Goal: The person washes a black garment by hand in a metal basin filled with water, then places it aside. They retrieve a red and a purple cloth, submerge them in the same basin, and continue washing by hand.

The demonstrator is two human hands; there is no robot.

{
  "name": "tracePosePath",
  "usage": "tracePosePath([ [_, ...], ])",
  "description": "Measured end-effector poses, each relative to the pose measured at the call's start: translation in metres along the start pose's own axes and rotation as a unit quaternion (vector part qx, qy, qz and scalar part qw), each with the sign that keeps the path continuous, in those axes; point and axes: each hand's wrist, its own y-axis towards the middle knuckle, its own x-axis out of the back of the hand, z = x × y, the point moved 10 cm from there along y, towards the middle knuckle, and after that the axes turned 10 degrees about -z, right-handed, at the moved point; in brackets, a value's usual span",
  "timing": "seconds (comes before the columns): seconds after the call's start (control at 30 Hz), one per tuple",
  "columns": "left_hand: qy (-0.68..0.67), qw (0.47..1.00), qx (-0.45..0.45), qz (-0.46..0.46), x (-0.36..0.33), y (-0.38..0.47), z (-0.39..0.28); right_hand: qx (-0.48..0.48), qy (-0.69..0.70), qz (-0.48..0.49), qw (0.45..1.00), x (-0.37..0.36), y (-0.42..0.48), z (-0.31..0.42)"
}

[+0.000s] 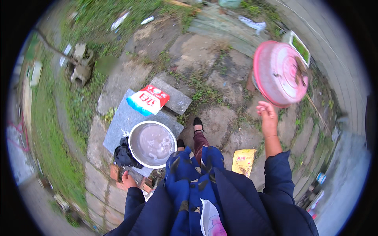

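My right hand [268, 120] is stretched forward with its fingers loosely bent and nothing in them. Just beyond its fingertips is an overturned pink plastic basin [274, 67], its bottom dirty; whether hand and rim touch I cannot tell. On the other side, my left hand [129, 180] hangs low and looks empty, below a bundle of wet black cloth [125, 153]. That cloth lies against a metal basin [156, 144] of cloudy, sudsy water. The basin stands on a grey stone slab [118, 118], together with a red, white and blue detergent bag [149, 100].
A yellow printed packet [242, 162] lies on the paving by my right side. Broken bricks [146, 184] sit under the slab's near edge. Hollow concrete blocks [81, 65] stand in the grass at left. A white-framed tray [299, 48] is behind the pink basin.
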Motion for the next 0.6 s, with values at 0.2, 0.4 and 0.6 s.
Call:
tracePosePath([
  [0.2,0.033,0.995,-0.048,0.079,-0.041,0.031,-0.108,0.042,-0.025,-0.147,0.988,0.221,-0.101,0.023],
  [0.4,0.057,0.970,-0.193,0.134,-0.121,0.007,-0.208,-0.101,-0.024,-0.328,0.939,0.382,-0.193,-0.053],
  [0.6,0.076,0.940,-0.246,0.223,-0.295,-0.051,-0.302,-0.217,-0.046,-0.387,0.895,0.492,-0.261,-0.175],
])
